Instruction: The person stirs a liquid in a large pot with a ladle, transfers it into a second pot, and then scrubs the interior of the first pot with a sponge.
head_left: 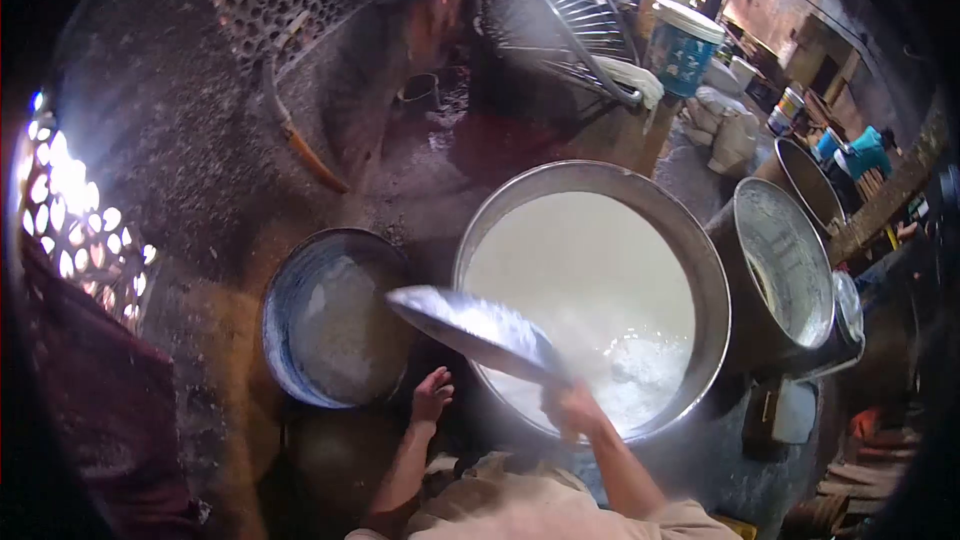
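dark, wet earthen floor (420,170) bearing a large round metal vat (700,250) of white liquid, a smaller blue-rimmed basin (275,340), and a grey metal drum (735,240) sitting alongside.

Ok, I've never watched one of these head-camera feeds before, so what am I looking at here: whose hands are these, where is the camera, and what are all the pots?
The one picture comes from a camera worn on a person's head, looking forward and down with a fisheye lens, so the edges bend and darken. The two bare arms rising from the bottom edge are that person's own.

The right hand grips a wide, shallow metal scoop, blurred by motion, over the near rim of the large round metal vat, which is full of white liquid, frothy by the scoop. The left hand is open and holds nothing, beside a smaller blue-rimmed basin of paler wet matter.

To the right stand more metal pots. Behind are a slanted metal rack and a white-and-blue bucket. The floor is dark and wet.
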The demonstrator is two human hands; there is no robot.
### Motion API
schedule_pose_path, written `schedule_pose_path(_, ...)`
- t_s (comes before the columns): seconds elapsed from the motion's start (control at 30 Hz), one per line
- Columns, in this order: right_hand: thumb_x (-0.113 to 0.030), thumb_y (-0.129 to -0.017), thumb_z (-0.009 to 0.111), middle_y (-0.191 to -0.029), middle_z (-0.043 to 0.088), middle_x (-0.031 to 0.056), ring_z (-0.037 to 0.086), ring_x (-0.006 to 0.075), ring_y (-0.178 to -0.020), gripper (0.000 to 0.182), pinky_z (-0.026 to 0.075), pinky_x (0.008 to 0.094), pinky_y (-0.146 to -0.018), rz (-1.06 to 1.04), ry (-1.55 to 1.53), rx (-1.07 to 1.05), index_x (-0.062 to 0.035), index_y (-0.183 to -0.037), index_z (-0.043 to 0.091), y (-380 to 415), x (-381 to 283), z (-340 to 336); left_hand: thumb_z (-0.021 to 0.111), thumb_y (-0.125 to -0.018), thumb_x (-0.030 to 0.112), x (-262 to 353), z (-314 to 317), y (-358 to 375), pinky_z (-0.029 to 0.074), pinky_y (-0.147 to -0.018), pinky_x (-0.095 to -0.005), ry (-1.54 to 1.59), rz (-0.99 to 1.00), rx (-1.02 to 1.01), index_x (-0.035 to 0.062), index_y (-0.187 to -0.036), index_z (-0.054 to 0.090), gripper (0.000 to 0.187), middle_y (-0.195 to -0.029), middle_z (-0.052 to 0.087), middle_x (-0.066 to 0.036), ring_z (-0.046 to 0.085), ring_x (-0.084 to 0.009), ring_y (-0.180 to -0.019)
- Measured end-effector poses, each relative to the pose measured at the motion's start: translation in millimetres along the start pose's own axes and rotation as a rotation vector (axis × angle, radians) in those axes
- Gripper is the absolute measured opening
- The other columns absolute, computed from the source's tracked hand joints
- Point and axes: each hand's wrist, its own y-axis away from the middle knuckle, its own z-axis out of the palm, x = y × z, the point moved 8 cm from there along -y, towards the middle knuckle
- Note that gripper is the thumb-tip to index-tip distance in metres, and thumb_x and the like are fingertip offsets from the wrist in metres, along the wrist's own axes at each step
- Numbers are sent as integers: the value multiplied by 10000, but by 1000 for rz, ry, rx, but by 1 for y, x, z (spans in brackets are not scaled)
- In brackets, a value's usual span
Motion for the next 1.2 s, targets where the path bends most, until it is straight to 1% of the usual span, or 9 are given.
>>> schedule_pose_path(0.2,-179,-769,718,-658,539,26,538,118,-551,261,427,278,-498,-43,-48,-357,-25,-874,535,-107,-65,161,621,-796,102,18,-92,26,469,-731,-262,106,108,225,52,-1284,471,513,-1189,589,-70,598,-142,-943)
schedule_pose_path(0.33,-162,-791,717,-784,596,67,562,125,-627,292,443,274,-538,34,493,-177,14,-930,532,-186,14,218,601,-804,109,10,-168,44,470,-722,-284,238,112,398,53,-1260,487,474,-1158,608,-69,613,-150,-909)
schedule_pose_path(0.63,-220,-838,596,-846,618,125,608,276,-713,275,494,420,-614,226,512,105,30,-952,595,-505,265,194,574,-823,106,-40,-332,112,477,-726,-271,300,-40,779,54,-1237,519,421,-1132,620,-80,621,-146,-891)
schedule_pose_path(0.67,-352,-901,507,-878,612,180,613,315,-725,416,492,411,-643,-58,1066,94,43,-1002,587,-476,159,238,574,-823,106,-48,-345,113,477,-726,-271,305,-52,781,54,-1237,519,421,-1132,620,-80,621,-146,-891)
schedule_pose_path(0.73,-456,-954,314,-882,618,211,600,374,-728,599,466,468,-665,177,855,188,86,-958,570,-490,142,243,588,-823,143,-69,-370,118,488,-749,-297,323,-131,809,47,-1258,491,456,-1182,594,-101,628,-188,-929)
schedule_pose_path(0.8,-443,-961,324,-935,618,219,595,353,-802,562,459,445,-713,-181,1018,223,68,-1018,553,-502,136,256,585,-823,135,-77,-385,125,484,-738,-286,343,-169,852,49,-1242,507,435,-1134,611,-93,627,-177,-898)
schedule_pose_path(0.9,-323,-954,382,-901,620,179,604,336,-876,406,464,419,-706,-195,1151,67,-9,-1184,499,-521,227,239,590,-820,134,-87,-401,138,484,-721,-280,386,-230,933,51,-1222,525,416,-1084,628,-88,630,-169,-863)
schedule_pose_path(1.17,-256,-927,452,-823,608,91,593,251,-779,259,461,379,-634,-39,978,-700,-33,-1019,545,-388,459,306,581,-848,141,-151,-411,188,503,-743,-384,420,-487,1074,26,-1259,477,439,-1100,605,-138,629,-249,-900)
schedule_pose_path(1.2,-248,-924,461,-813,607,80,591,241,-767,242,460,374,-624,-35,911,-761,-36,-999,551,-376,472,314,594,-862,204,-126,-399,193,410,-888,-446,500,-466,990,56,-1327,406,523,-1235,511,-129,546,-260,-1048)
